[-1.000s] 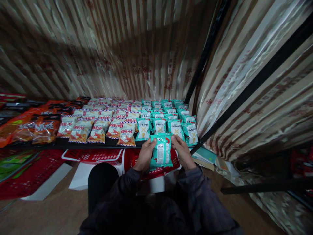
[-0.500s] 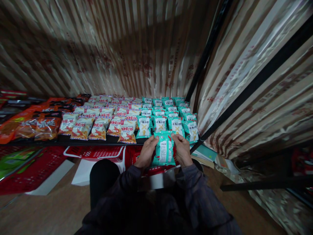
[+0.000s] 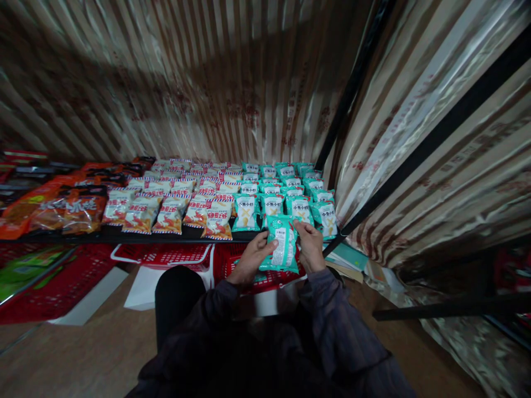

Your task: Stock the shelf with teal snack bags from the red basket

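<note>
A teal snack bag (image 3: 284, 243), its printed back panel facing me, is held between both hands just in front of the shelf edge. My left hand (image 3: 252, 256) grips its left side, thumb lying on the front. On the other side my right hand (image 3: 309, 243) pinches the upper right edge. Behind it, rows of teal bags (image 3: 301, 210) with white labels stand on the black shelf (image 3: 194, 235). White and orange bags (image 3: 141, 213) with striped tops fill the shelf's middle.
Orange bags (image 3: 85, 210) lie at the shelf's left. Below are red baskets (image 3: 166, 255), one with green packs (image 3: 31, 271). Black rack posts (image 3: 435, 132) slant across the right, before striped curtains (image 3: 265, 72). My knee (image 3: 179, 298) is under the shelf.
The held bag has moved up slightly and tilted. My left thumb has shifted from its top left corner down onto its front. The right hand has risen a little with it.
</note>
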`<state>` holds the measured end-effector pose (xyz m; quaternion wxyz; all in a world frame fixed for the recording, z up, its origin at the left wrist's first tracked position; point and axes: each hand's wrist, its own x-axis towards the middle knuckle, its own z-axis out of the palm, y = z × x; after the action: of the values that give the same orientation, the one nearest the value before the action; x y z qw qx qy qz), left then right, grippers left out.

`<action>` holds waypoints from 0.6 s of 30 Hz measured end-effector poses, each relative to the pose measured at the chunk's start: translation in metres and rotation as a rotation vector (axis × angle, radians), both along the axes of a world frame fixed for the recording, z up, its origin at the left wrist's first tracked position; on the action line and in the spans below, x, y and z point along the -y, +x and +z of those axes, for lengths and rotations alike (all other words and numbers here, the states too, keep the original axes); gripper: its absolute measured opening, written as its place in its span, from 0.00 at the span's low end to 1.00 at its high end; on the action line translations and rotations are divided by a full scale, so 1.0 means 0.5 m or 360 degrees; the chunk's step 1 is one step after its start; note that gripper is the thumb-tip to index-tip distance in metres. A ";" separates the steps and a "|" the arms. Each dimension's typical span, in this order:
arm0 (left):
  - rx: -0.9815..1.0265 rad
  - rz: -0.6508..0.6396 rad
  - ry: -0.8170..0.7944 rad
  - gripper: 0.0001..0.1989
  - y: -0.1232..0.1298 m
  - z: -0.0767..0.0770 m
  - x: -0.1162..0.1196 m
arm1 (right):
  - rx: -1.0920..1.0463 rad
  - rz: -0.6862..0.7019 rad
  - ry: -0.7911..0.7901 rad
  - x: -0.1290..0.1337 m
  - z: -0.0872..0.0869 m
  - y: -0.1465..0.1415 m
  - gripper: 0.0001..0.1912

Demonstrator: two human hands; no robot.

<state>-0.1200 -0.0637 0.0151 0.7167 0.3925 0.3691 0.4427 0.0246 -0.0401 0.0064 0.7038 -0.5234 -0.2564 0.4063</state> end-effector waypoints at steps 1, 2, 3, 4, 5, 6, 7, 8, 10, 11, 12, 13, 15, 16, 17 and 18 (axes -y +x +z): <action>0.0008 0.0004 0.0001 0.34 0.001 -0.002 0.000 | 0.0010 0.0003 -0.0007 -0.002 -0.002 0.001 0.18; 0.0020 0.0001 0.0006 0.34 0.001 -0.005 0.001 | 0.0022 0.0004 -0.0015 -0.005 -0.003 0.001 0.18; 0.0034 -0.0008 0.0013 0.33 0.002 -0.008 0.001 | 0.0036 0.0003 -0.0024 -0.007 -0.005 0.002 0.18; 0.0049 -0.0016 0.0019 0.33 0.003 -0.011 0.002 | 0.0049 -0.0001 -0.0034 -0.009 -0.006 0.003 0.19; 0.0059 -0.0016 0.0023 0.33 0.004 -0.013 0.003 | 0.0057 0.0001 -0.0043 -0.011 -0.006 0.003 0.19; 0.0064 -0.0004 0.0020 0.34 0.004 -0.015 0.003 | 0.0057 0.0010 -0.0052 -0.011 -0.005 0.002 0.19; 0.0065 0.0020 0.0012 0.34 0.005 -0.016 0.003 | 0.0045 0.0029 -0.0057 -0.011 -0.003 0.001 0.20; 0.0061 0.0054 0.0001 0.34 0.005 -0.016 0.001 | 0.0023 0.0062 -0.0062 -0.008 0.000 0.000 0.20; 0.0046 0.0155 -0.0020 0.33 0.003 -0.013 -0.004 | -0.0046 0.0152 -0.0083 0.002 0.006 -0.002 0.22; 0.0046 0.0208 -0.0021 0.32 0.002 -0.010 -0.007 | -0.0085 0.0198 -0.0107 0.011 0.008 -0.003 0.23; 0.0054 0.0259 -0.0017 0.31 0.000 -0.007 -0.012 | -0.0118 0.0240 -0.0136 0.020 0.009 -0.005 0.24; 0.0066 0.0305 -0.0009 0.30 -0.001 -0.004 -0.017 | -0.0141 0.0282 -0.0168 0.031 0.008 -0.006 0.26; 0.0096 0.0357 0.0004 0.28 -0.004 0.001 -0.026 | -0.0134 0.0384 -0.0200 0.054 0.000 -0.009 0.27; 0.0107 0.0362 0.0007 0.28 -0.004 0.003 -0.029 | -0.0113 0.0450 -0.0202 0.064 -0.005 -0.010 0.26; 0.0110 0.0366 0.0004 0.28 -0.005 0.004 -0.032 | -0.0092 0.0509 -0.0199 0.073 -0.012 -0.012 0.26; 0.0108 0.0372 0.0003 0.28 -0.004 0.005 -0.034 | -0.0077 0.0560 -0.0198 0.080 -0.018 -0.013 0.25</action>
<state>-0.1220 -0.0466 0.0175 0.6719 0.3324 0.3875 0.5366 0.0179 -0.0803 -0.0028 0.5941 -0.5029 -0.3016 0.5506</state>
